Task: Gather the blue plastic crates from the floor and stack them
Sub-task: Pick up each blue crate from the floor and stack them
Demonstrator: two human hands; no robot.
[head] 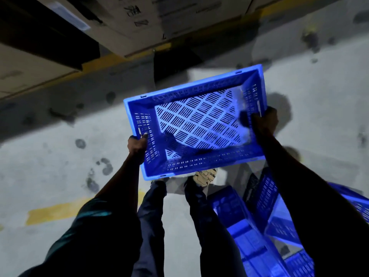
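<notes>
Dimly lit and blurred by motion, a person carries one blue plastic crate (196, 120) above a stained concrete floor (60, 156), open side up, its slotted base showing pale. Left hand (137, 145) grips the crate's left short wall, thumb hooked over the rim and inside, the other fingers hidden beneath the outer side. Right hand (264, 121) clamps the right short wall, fingers curled over the rim; motion blur smears them, so how many reach inside cannot be told. Both forearms are in deep shadow, and the left sleeve (89, 226) is barely readable.

Below the held crate, two trouser legs and one pale shoe (205, 176) show; the other foot is hidden by the crate. At near right, more blue crates (239, 226) lie jumbled on the floor, at least two, partly covered by the right arm and cut off by the frame edge, so an exact count is not possible. Cardboard boxes (139, 19) line the far side behind a yellow floor line (99, 62), their print illegible. A second yellow mark (60, 211) lies near left.
</notes>
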